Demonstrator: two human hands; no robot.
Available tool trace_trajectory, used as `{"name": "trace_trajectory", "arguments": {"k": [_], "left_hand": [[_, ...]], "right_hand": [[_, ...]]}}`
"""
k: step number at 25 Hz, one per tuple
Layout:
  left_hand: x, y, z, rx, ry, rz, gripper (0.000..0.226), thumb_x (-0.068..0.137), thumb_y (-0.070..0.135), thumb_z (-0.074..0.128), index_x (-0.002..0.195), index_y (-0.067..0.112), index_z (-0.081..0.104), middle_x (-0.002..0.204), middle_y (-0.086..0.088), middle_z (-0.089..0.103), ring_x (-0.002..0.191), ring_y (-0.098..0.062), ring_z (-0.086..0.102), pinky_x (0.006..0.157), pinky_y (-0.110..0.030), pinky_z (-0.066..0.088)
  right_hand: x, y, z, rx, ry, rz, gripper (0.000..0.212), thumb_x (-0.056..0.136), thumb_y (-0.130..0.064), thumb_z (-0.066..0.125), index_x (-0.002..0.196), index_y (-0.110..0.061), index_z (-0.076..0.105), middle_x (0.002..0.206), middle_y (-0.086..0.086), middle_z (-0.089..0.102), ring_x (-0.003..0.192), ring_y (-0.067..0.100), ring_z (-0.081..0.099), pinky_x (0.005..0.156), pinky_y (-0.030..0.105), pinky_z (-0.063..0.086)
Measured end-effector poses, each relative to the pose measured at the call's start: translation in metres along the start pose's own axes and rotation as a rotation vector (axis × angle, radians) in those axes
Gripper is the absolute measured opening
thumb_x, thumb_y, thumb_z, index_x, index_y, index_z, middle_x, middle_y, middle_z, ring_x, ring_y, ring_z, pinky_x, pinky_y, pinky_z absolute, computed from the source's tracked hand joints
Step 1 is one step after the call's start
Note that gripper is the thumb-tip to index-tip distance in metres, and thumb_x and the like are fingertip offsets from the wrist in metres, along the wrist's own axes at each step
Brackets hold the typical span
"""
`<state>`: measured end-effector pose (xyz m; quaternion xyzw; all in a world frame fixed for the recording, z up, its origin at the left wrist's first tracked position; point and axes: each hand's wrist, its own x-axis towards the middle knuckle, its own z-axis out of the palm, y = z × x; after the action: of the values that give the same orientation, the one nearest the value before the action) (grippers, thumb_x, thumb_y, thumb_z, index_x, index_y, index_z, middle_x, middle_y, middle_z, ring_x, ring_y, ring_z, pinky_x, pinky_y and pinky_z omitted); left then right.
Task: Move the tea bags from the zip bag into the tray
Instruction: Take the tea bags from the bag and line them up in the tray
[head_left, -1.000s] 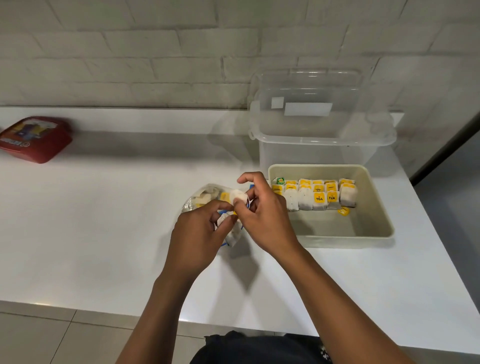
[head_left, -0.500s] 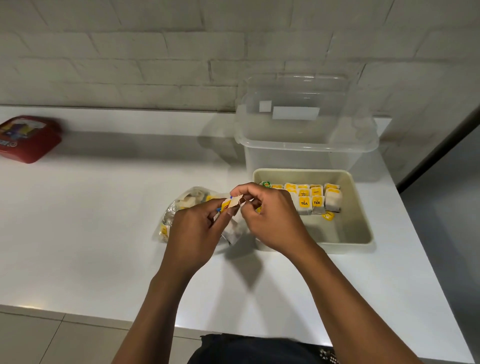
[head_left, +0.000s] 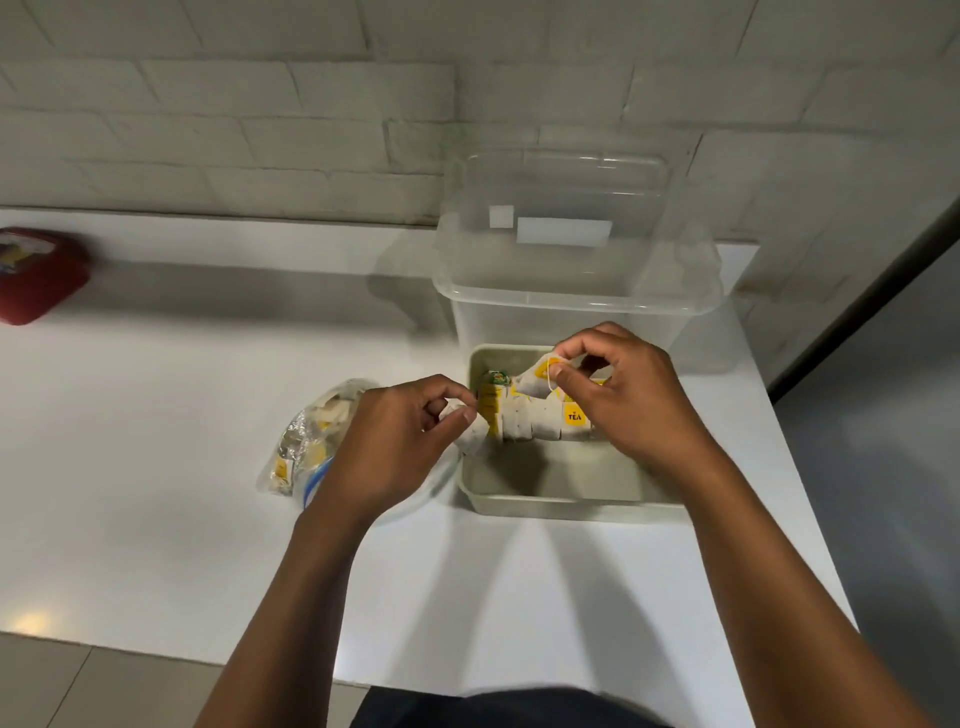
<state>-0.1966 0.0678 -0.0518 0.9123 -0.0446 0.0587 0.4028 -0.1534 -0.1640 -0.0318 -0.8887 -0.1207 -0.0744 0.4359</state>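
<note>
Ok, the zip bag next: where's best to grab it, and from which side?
Take the zip bag at its near end, by the blue zip strip, coming in from the front-left. It lies flat on the counter with that mouth end toward the person and loose. The left hand covers its right side, and the far end bulges with tea bags.

Clear plastic zip bag (head_left: 306, 447), crumpled, lay on the white counter left of the tray, tea bags inside. Beige rectangular plastic tray (head_left: 550, 506) held a row of white paper tea bags with yellow tags (head_left: 540, 418) along its far side.
</note>
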Motion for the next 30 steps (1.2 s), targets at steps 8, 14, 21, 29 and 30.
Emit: {"name": "trace_trajectory", "arguments": {"k": [8, 14, 21, 29, 30], "left_hand": [[-0.004, -0.010, 0.001, 0.038, 0.111, -0.079, 0.012, 0.089, 0.025, 0.071, 0.095, 0.034, 0.074, 0.066, 0.007, 0.060, 0.062, -0.011, 0.056, 0.063, -0.020, 0.045], [-0.016, -0.015, -0.037, 0.077, 0.208, -0.175, 0.016, 0.092, 0.023, 0.066, 0.100, 0.035, 0.075, 0.079, 0.023, 0.069, 0.074, 0.003, 0.062, 0.064, -0.002, 0.038], [-0.027, -0.024, -0.036, 0.090, 0.164, -0.212, 0.022, 0.091, 0.026, 0.068, 0.107, 0.040, 0.074, 0.085, 0.035, 0.066, 0.081, 0.003, 0.063, 0.068, -0.004, 0.042], [-0.027, -0.020, -0.025, 0.055, 0.109, -0.179, 0.027, 0.093, 0.020, 0.067, 0.114, 0.037, 0.071, 0.089, 0.026, 0.065, 0.080, 0.010, 0.060, 0.068, 0.000, 0.037], [-0.029, -0.021, -0.023, 0.050, 0.107, -0.172, 0.027, 0.093, 0.020, 0.066, 0.113, 0.038, 0.071, 0.090, 0.025, 0.065, 0.082, 0.010, 0.061, 0.069, 0.000, 0.038]], "right_hand": [[0.020, 0.016, -0.023, 0.157, -0.160, 0.044, 0.003, 0.087, -0.021, 0.073, 0.089, -0.023, 0.073, 0.078, -0.001, 0.071, 0.074, 0.023, 0.066, 0.069, 0.032, 0.054], [0.032, 0.053, 0.025, -0.018, -0.321, 0.121, 0.009, 0.081, -0.015, 0.076, 0.082, -0.022, 0.072, 0.070, -0.007, 0.069, 0.060, 0.002, 0.058, 0.064, 0.023, 0.049], [0.036, 0.066, 0.052, -0.104, -0.593, 0.161, 0.012, 0.080, -0.012, 0.074, 0.079, -0.024, 0.073, 0.069, -0.008, 0.069, 0.060, -0.001, 0.058, 0.058, 0.013, 0.043], [0.041, 0.077, 0.081, -0.236, -0.508, 0.189, 0.021, 0.081, -0.007, 0.066, 0.080, -0.025, 0.077, 0.079, -0.009, 0.071, 0.080, 0.010, 0.064, 0.067, 0.019, 0.045], [0.040, 0.078, 0.084, -0.256, -0.480, 0.184, 0.022, 0.081, -0.008, 0.065, 0.081, -0.025, 0.078, 0.084, -0.007, 0.072, 0.083, 0.013, 0.065, 0.070, 0.021, 0.048]]}}
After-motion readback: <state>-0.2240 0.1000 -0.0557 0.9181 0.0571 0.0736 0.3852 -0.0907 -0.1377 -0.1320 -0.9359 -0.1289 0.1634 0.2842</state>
